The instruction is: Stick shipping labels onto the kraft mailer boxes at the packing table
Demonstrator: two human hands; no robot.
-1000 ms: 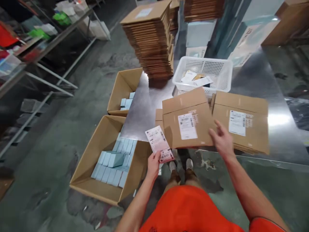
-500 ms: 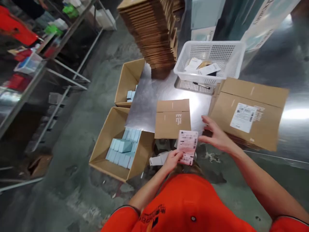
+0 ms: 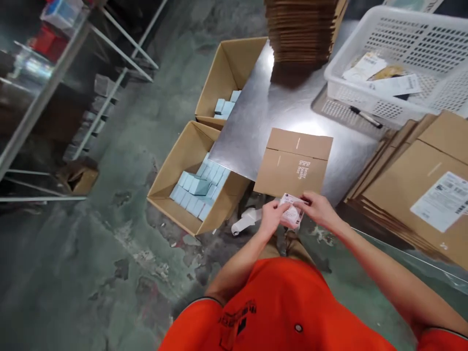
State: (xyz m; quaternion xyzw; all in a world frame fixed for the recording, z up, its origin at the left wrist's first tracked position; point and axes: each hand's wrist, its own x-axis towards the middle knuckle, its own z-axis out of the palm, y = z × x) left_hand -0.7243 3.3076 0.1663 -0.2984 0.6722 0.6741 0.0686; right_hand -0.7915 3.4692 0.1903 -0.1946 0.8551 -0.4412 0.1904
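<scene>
Both hands meet at the near edge of the metal table (image 3: 256,112), pinching one white and pink shipping label (image 3: 291,214). My left hand (image 3: 272,215) grips its left side and my right hand (image 3: 319,208) grips its top right corner. Just beyond the label lies a flattened brown carton (image 3: 294,163) with no label on it. To the right lies a pile of flattened cartons (image 3: 413,190); the top one carries a white label (image 3: 440,201).
On the floor at the left stand two open cartons (image 3: 175,170) (image 3: 226,73) holding light blue boxes (image 3: 199,187). A white basket (image 3: 395,53) with papers, a pen (image 3: 365,116) and a tall stack of flat cartons (image 3: 302,29) sit at the table's back. Metal shelving (image 3: 54,87) runs along the left.
The labelled carton went from in front of me onto the right pile. My right hand came back and took hold of the label that my left hand held. The view dropped lower.
</scene>
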